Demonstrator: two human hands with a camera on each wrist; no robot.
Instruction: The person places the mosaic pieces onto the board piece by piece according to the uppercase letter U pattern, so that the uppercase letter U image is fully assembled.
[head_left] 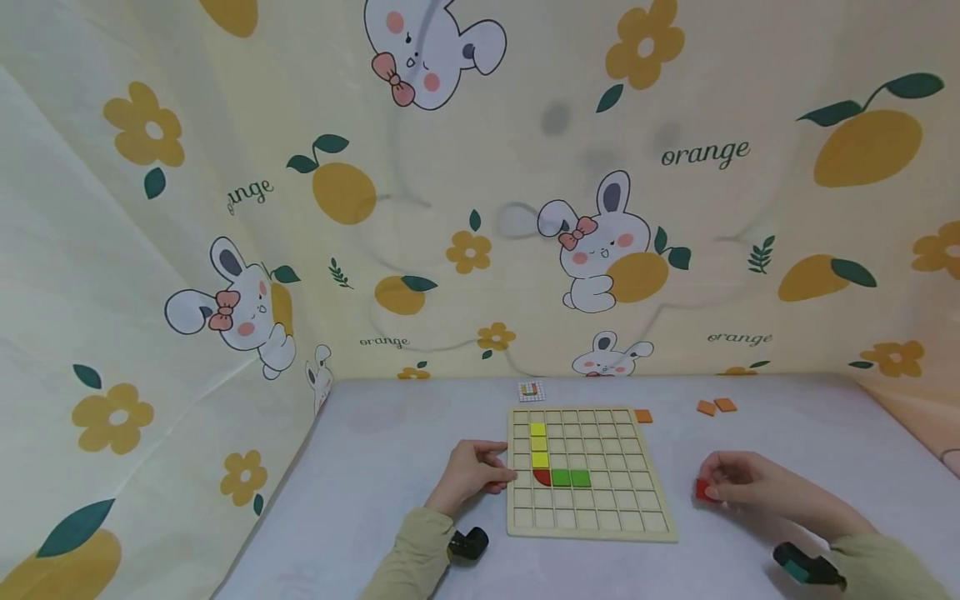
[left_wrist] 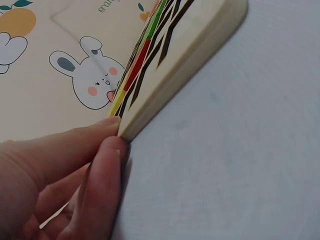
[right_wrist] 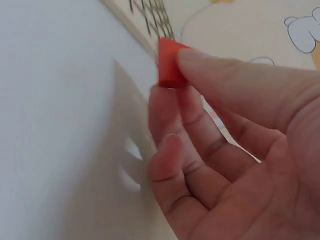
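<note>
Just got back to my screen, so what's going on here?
A person's left hand touches the left edge of a wooden grid board; their right hand pinches a red piece off the board's right side. On the board, three yellow squares run down to a rounded red corner piece, with two green squares leading right from it. Orange squares lie off the board.

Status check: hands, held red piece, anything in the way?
Left hand touching left edge of the board. Right hand pinching red piece, right of the board. Orange pieces on the far side, not between red piece and board.
</note>
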